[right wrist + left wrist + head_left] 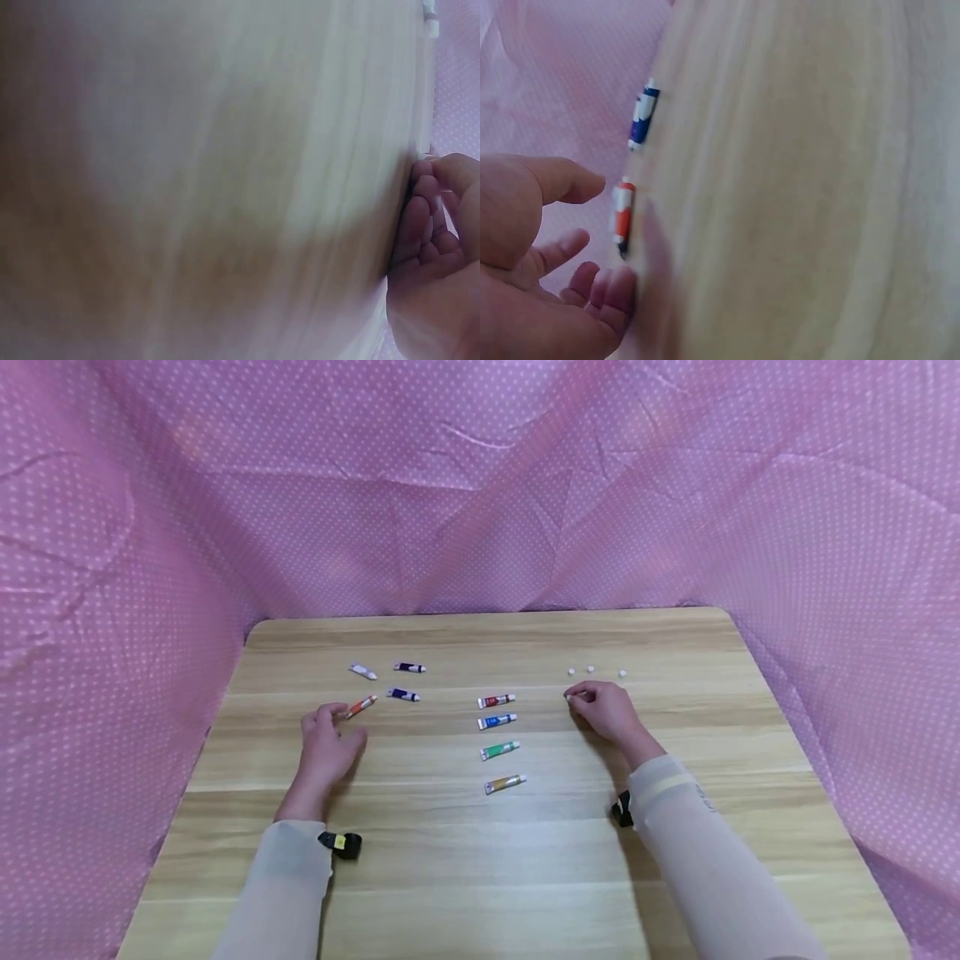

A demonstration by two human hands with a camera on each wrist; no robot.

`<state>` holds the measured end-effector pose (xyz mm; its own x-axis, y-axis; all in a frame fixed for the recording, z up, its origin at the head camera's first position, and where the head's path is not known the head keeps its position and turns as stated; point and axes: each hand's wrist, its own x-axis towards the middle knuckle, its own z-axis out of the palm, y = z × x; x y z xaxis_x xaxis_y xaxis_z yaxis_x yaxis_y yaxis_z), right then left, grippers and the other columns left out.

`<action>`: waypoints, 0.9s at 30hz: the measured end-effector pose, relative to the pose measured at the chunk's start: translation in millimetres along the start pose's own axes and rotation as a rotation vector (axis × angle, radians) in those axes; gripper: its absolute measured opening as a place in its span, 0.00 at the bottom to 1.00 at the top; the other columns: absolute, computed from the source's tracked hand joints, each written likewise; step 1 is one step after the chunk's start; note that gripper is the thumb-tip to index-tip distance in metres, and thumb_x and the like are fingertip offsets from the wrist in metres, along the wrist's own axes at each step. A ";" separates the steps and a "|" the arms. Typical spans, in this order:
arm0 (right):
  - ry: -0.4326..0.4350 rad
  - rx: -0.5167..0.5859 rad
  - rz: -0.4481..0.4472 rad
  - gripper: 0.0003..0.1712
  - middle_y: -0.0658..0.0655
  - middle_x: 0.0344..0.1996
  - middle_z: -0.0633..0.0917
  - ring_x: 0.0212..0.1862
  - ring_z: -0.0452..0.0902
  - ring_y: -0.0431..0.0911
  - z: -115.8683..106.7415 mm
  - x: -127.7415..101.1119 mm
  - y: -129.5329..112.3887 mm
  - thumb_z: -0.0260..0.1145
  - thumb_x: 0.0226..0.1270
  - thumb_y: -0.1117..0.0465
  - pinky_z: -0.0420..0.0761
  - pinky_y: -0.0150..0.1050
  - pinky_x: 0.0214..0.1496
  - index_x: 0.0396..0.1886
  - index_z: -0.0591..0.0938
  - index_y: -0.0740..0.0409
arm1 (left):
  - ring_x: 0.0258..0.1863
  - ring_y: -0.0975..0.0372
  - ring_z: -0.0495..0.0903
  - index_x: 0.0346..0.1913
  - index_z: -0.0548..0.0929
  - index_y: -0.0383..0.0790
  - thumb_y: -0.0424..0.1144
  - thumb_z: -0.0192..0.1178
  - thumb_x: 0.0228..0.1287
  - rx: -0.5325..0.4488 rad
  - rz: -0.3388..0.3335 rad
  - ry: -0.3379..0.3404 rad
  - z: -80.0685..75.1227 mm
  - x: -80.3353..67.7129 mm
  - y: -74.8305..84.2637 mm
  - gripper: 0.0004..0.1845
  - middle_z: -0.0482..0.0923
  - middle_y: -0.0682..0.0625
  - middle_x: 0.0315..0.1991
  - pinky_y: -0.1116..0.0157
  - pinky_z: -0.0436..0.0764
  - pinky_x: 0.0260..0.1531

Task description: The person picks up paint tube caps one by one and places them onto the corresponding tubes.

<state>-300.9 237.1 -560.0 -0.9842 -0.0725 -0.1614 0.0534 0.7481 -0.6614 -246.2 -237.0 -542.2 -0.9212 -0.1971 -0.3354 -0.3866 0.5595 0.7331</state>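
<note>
Four tubes lined up mid-worktop; left hand (fingers loose) nears orange tube, right hand pinches cap; 3 tubes left.

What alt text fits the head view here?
Two sleeved arms rest on a wooden table: the left hand lies open beside an orange paint tube, and the right hand pinches a small white cap. Four capped paint tubes line the middle, three more sit far left, and three loose caps lie beyond the right hand.
</note>
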 end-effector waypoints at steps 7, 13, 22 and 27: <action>-0.042 0.038 -0.021 0.13 0.60 0.48 0.93 0.51 0.86 0.52 -7.7 1.5 2.0 0.67 0.81 0.56 0.82 0.47 0.61 0.55 0.91 0.56 | 0.76 0.39 0.68 0.84 0.57 0.40 0.43 0.64 0.76 0.006 -0.014 0.007 0.8 9.9 -3.7 0.41 0.50 0.33 0.83 0.40 0.74 0.75; -0.073 0.072 0.012 0.14 0.58 0.44 0.93 0.43 0.83 0.43 -13.0 -0.1 2.8 0.65 0.83 0.54 0.80 0.36 0.51 0.54 0.90 0.57 | 0.72 0.39 0.71 0.83 0.62 0.38 0.37 0.65 0.73 0.053 0.044 0.015 -1.8 18.7 2.8 0.39 0.56 0.32 0.81 0.39 0.76 0.73; -0.094 0.205 0.062 0.16 0.56 0.42 0.91 0.40 0.80 0.42 -11.0 -2.7 9.9 0.64 0.84 0.53 0.81 0.32 0.42 0.55 0.89 0.59 | 0.70 0.37 0.72 0.80 0.68 0.37 0.41 0.61 0.80 0.220 0.040 -0.008 -8.2 30.1 14.4 0.31 0.64 0.30 0.76 0.37 0.73 0.73; -0.104 0.325 0.131 0.18 0.49 0.38 0.85 0.42 0.78 0.41 -9.8 -4.0 12.3 0.62 0.86 0.51 0.81 0.32 0.43 0.58 0.86 0.60 | 0.68 0.37 0.72 0.72 0.76 0.34 0.44 0.56 0.84 0.300 0.051 -0.015 -11.1 36.7 18.9 0.23 0.70 0.29 0.70 0.38 0.72 0.71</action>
<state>-298.0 253.0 -560.3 -0.9438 -0.0693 -0.3232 0.2455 0.5079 -0.8257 -287.8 -242.6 -534.1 -0.9375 -0.1516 -0.3133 -0.3077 0.7819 0.5422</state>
